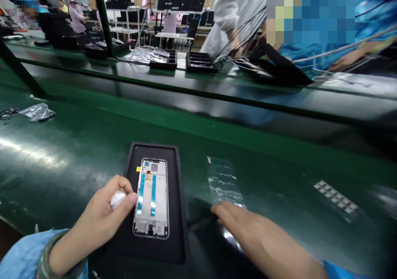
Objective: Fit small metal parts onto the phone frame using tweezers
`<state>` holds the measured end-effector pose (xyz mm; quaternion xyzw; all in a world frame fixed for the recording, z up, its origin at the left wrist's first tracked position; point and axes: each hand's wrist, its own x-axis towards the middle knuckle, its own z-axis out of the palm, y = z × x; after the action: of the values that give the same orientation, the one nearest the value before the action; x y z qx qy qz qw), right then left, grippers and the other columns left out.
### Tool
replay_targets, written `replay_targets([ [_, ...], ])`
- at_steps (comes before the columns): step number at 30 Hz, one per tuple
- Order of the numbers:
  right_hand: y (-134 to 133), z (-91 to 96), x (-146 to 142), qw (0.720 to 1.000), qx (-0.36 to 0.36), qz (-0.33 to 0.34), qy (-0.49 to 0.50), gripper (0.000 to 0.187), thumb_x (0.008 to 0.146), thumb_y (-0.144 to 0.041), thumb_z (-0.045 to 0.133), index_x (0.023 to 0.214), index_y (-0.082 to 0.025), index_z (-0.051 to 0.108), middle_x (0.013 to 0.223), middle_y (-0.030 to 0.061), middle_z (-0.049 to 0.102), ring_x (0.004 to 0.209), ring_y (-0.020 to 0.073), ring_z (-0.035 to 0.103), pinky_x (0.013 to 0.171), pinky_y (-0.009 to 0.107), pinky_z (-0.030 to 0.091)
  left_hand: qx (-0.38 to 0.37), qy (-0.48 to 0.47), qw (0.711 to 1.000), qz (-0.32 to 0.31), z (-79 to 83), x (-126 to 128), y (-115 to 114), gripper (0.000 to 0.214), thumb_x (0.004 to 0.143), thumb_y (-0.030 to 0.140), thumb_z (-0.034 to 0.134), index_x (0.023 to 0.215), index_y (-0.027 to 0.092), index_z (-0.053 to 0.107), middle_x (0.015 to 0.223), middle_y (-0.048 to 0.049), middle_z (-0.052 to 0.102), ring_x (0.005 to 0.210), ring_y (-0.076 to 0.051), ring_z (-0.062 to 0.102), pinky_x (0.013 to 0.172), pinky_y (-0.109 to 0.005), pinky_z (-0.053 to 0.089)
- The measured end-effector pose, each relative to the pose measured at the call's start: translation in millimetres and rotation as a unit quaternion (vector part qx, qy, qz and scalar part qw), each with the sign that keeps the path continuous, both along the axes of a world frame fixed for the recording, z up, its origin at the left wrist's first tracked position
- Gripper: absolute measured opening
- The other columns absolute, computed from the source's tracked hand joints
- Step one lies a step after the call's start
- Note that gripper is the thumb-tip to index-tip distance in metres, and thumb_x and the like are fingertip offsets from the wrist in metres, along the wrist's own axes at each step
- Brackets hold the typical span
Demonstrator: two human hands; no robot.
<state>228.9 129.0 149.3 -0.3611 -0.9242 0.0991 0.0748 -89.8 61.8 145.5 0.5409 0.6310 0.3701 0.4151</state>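
Note:
A phone frame [151, 198] with two blue strips lies face up in a black tray [178, 212] on the green belt. My left hand [102, 217] rests at the frame's left edge, fingers curled round a small white wad [118, 198]. My right hand [248, 233] lies flat with fingers stretched out on a clear plastic film strip [221, 179] just right of the tray.
A sheet of small grey squares [336, 197] lies on the belt at right. A crumpled clear bag [39, 111] sits far left. Beyond a raised green rail stand black trays [200, 61], cables and other people at work.

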Motion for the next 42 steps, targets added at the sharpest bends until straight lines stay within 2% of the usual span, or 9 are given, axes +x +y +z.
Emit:
replay_targets([
  [3, 15, 2.0, 31, 0.994, -0.031, -0.088, 0.061, 0.022, 0.092, -0.033, 0.04, 0.099, -0.022, 0.058, 0.087, 0.0059, 0.063, 0.067, 0.0178, 0.061, 0.06, 0.03, 0.05, 0.05, 0.122, 0.991, -0.017, -3.2, -11, 18, 0.023, 0.094, 0.039, 0.04, 0.1, 0.022, 0.053, 0.072, 0.0019, 0.057, 0.059, -0.012, 0.052, 0.057, -0.023, 0.043],
  [6, 36, -1.6, 45, 0.962, -0.082, -0.199, 0.166, 0.03, 0.083, -0.049, 0.056, 0.091, -0.021, 0.059, 0.075, 0.0037, 0.06, 0.061, 0.0171, 0.056, 0.056, 0.029, 0.048, 0.13, 0.176, 0.969, -0.112, -4.0, -5, 40, 0.024, 0.096, 0.03, 0.037, 0.111, 0.022, 0.052, 0.1, -0.004, 0.063, 0.084, -0.015, 0.061, 0.076, -0.029, 0.05],
  [8, 52, -9.7, 41, 0.898, -0.14, -0.272, 0.316, 0.036, 0.084, -0.055, 0.053, 0.091, -0.021, 0.062, 0.073, 0.0037, 0.06, 0.063, 0.0159, 0.056, 0.059, 0.028, 0.049, 0.193, 0.212, 0.934, -0.212, -0.2, 10, 57, 0.024, 0.095, 0.024, 0.036, 0.112, 0.021, 0.052, 0.116, -0.0061, 0.059, 0.107, -0.018, 0.056, 0.092, -0.033, 0.047],
  [9, 60, -14.9, 37, 0.847, -0.184, -0.293, 0.404, 0.041, 0.085, -0.058, 0.049, 0.092, -0.021, 0.063, 0.077, 0.0044, 0.061, 0.066, 0.0155, 0.057, 0.06, 0.028, 0.05, 0.216, 0.232, 0.912, -0.262, 2.7, 20, 67, 0.025, 0.095, 0.022, 0.035, 0.114, 0.02, 0.052, 0.121, -0.0067, 0.057, 0.113, -0.018, 0.053, 0.095, -0.033, 0.046],
  [12, 84, -31.1, 19, 0.693, -0.304, -0.306, 0.578, 0.05, 0.076, -0.068, 0.055, 0.088, -0.02, 0.065, 0.091, 0.0061, 0.063, 0.081, 0.0176, 0.062, 0.066, 0.028, 0.056, 0.238, 0.339, 0.837, -0.357, 9.2, 58, 98, 0.026, 0.095, 0.022, 0.038, 0.116, 0.018, 0.051, 0.13, -0.008, 0.05, 0.106, -0.019, 0.058, 0.084, -0.032, 0.052],
  [14, 96, -39.3, 9, 0.653, -0.339, -0.315, 0.6, 0.045, 0.067, -0.062, 0.07, 0.081, -0.019, 0.063, 0.084, 0.0039, 0.064, 0.078, 0.0174, 0.064, 0.069, 0.029, 0.057, 0.242, 0.411, 0.799, -0.367, 7.8, 84, 122, 0.026, 0.094, 0.028, 0.043, 0.114, 0.017, 0.054, 0.127, -0.0081, 0.053, 0.099, -0.021, 0.061, 0.077, -0.031, 0.054],
  [21, 108, -47.4, 6, 0.643, -0.358, -0.347, 0.582, 0.04, 0.058, -0.041, 0.084, 0.075, -0.017, 0.057, 0.077, 0.0036, 0.067, 0.07, 0.0159, 0.067, 0.062, 0.023, 0.058, 0.225, 0.45, 0.802, -0.321, -21.1, 143, 176, 0.041, 0.087, 0.047, 0.053, 0.11, 0.015, 0.058, 0.11, -0.0082, 0.056, 0.082, -0.022, 0.065, 0.064, -0.03, 0.051],
  [33, 100, -43.0, 3, 0.655, -0.337, -0.367, 0.568, 0.038, 0.065, -0.035, 0.081, 0.086, -0.016, 0.056, 0.069, 0.0015, 0.066, 0.061, 0.0145, 0.067, 0.055, 0.022, 0.059, 0.22, 0.453, 0.806, -0.311, -28.8, 149, 174, 0.024, 0.09, 0.037, 0.051, 0.104, 0.021, 0.063, 0.094, -0.0035, 0.05, 0.075, -0.017, 0.061, 0.058, -0.027, 0.047],
  [42, 108, -43.8, -4, 0.62, -0.348, -0.382, 0.591, 0.037, 0.061, -0.03, 0.083, 0.085, -0.015, 0.058, 0.066, 0.0021, 0.067, 0.053, 0.0116, 0.064, 0.051, 0.019, 0.058, 0.213, 0.42, 0.827, -0.307, -27.8, 147, 174, 0.024, 0.09, 0.036, 0.051, 0.106, 0.023, 0.062, 0.093, -0.0029, 0.053, 0.077, -0.018, 0.061, 0.061, -0.027, 0.048],
])
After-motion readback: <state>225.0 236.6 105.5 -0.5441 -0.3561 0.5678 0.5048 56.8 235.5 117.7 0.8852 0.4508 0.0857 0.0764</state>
